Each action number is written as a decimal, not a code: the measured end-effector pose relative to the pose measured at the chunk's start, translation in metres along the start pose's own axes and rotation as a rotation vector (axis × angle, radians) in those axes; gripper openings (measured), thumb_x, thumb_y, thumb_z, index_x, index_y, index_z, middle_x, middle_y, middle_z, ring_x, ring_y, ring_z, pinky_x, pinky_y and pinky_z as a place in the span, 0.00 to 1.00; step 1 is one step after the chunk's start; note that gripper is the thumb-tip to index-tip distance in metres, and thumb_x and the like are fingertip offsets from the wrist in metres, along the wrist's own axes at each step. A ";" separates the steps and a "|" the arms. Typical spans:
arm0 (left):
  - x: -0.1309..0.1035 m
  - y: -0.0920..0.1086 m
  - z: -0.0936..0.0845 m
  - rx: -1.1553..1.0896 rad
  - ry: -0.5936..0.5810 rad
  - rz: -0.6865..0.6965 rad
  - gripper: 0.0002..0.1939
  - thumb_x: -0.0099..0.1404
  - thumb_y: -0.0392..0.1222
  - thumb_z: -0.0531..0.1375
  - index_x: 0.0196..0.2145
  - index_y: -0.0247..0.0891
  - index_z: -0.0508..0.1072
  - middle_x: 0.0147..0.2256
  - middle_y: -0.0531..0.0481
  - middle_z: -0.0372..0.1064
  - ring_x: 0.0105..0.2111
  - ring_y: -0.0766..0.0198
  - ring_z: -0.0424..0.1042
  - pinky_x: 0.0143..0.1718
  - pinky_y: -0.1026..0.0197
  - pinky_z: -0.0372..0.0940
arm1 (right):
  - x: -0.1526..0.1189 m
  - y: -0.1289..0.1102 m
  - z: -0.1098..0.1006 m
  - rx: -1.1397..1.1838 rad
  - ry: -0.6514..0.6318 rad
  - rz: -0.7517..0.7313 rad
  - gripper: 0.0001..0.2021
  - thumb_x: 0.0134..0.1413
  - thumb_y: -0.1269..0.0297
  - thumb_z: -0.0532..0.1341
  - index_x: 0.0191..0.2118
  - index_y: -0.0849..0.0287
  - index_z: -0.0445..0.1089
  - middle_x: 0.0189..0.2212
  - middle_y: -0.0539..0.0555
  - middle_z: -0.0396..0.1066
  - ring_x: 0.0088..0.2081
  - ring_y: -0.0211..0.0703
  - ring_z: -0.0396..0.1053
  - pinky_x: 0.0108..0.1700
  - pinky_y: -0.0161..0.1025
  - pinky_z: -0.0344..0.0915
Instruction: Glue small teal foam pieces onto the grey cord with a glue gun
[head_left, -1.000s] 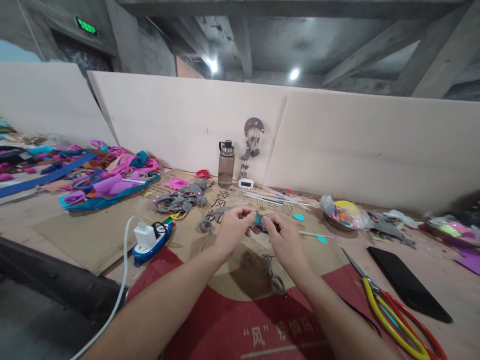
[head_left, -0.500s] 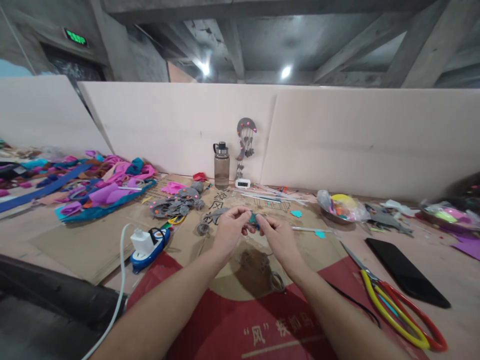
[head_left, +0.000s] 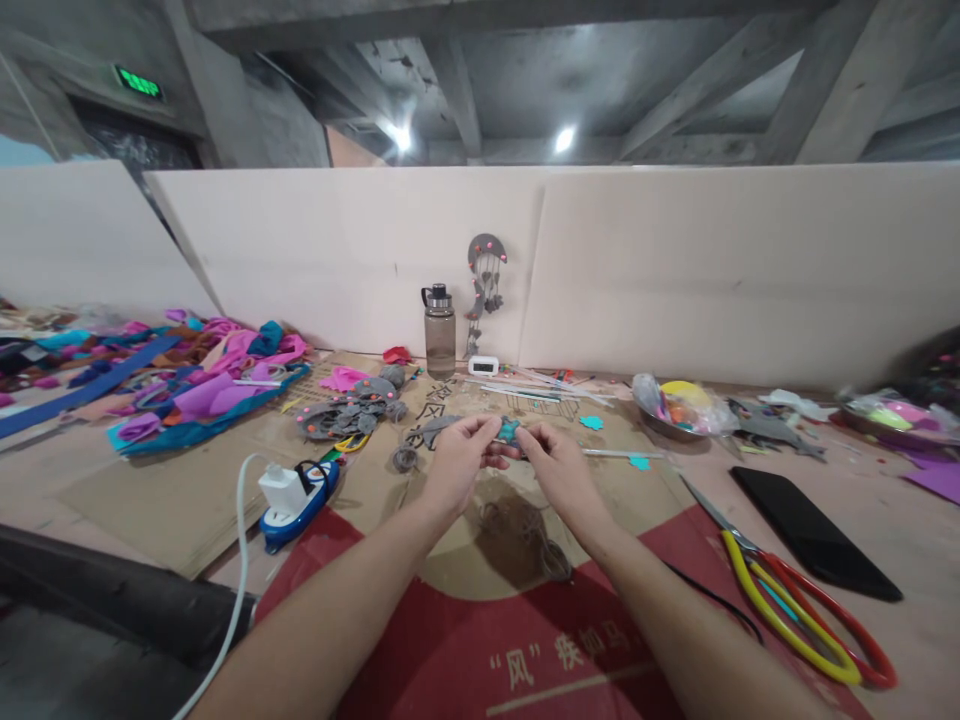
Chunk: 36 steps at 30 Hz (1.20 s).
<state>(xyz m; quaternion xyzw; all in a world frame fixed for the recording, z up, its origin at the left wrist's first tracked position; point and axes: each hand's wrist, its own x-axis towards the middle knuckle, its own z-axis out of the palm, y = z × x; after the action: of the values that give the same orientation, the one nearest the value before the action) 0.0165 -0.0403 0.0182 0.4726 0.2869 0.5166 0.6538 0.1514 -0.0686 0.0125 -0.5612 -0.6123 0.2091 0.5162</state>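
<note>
Teal piece (head_left: 509, 431) is held above the cardboard (head_left: 450, 572), pinched by the fingertips of left hand (head_left: 460, 462) and right hand (head_left: 559, 466), probably to steady something so small; grey yarn (head_left: 555, 562) lies below, scissors (head_left: 738, 575) off to the right, presumably for easy reach.

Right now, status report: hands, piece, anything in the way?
Left hand, right hand: both pinching teal piece. Held above cardboard. Grey cord below, seemingly not blocking.
</note>
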 end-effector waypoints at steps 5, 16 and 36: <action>-0.002 0.001 0.003 0.032 -0.004 0.012 0.17 0.53 0.50 0.64 0.32 0.32 0.70 0.27 0.49 0.73 0.23 0.66 0.73 0.23 0.66 0.66 | 0.002 0.006 0.003 0.109 0.056 0.040 0.13 0.52 0.54 0.58 0.37 0.59 0.63 0.30 0.51 0.68 0.30 0.41 0.66 0.33 0.37 0.60; -0.001 -0.003 0.000 0.097 -0.027 0.045 0.14 0.54 0.46 0.63 0.35 0.33 0.71 0.29 0.50 0.72 0.24 0.66 0.73 0.24 0.66 0.67 | -0.001 -0.002 0.001 0.122 0.092 0.018 0.14 0.53 0.55 0.58 0.41 0.58 0.59 0.26 0.48 0.64 0.27 0.39 0.64 0.31 0.37 0.61; 0.001 -0.003 -0.002 0.240 0.002 0.141 0.15 0.53 0.48 0.64 0.32 0.32 0.73 0.23 0.51 0.69 0.20 0.70 0.66 0.18 0.68 0.60 | -0.007 -0.011 -0.010 -0.379 0.176 -0.387 0.06 0.55 0.64 0.59 0.38 0.55 0.72 0.34 0.53 0.70 0.35 0.43 0.67 0.37 0.39 0.62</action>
<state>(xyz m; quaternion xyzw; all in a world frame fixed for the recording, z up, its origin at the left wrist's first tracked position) 0.0159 -0.0390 0.0148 0.5659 0.3134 0.5238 0.5542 0.1535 -0.0808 0.0223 -0.5362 -0.6891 -0.0607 0.4836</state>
